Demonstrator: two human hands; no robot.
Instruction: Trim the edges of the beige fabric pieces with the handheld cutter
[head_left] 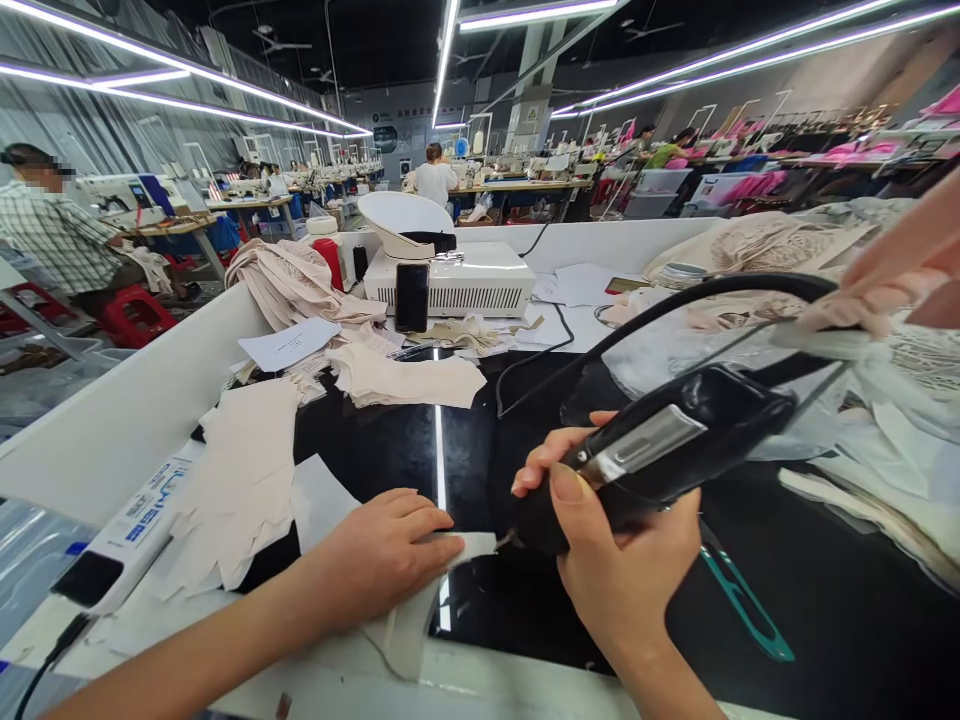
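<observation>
Across the whole lower view runs a glossy black worktable [390, 440], fenced on its left and far edges by a low white wall [142, 410]. At the right edge lies a wide heap of pale lace cloth [757, 250], and another person's hand [892, 270] reaches in over it from the far right corner. Near the far left corner sits a bundle of beige fabric [289, 280]. Just beside it, against the far edge, stands a white machine [450, 275] with a dark phone [412, 296] leaning upright on its front. Along the left edge spreads a loose stack of cut beige pieces [240, 480], and a white device with blue lettering [127, 540] lies at the front left corner.

Near the front edge, right of the middle, a black hand tool [675, 440] is tilted with its nose down and to the left. Its black cable [712, 295] arches up toward the right edge. The right hand [622, 570] is wrapped tightly around the tool's front end, thumb on top. The left hand [382, 550] lies flat with fingers stretched, pressing down on a pale fabric strip [409, 630] that curves to the front edge. The tool's tip meets the strip's far end just beside the left fingertips, so the two hands are close but not touching. A teal-edged object [742, 600] lies flat on the table right of the right wrist; what it is cannot be told.
</observation>
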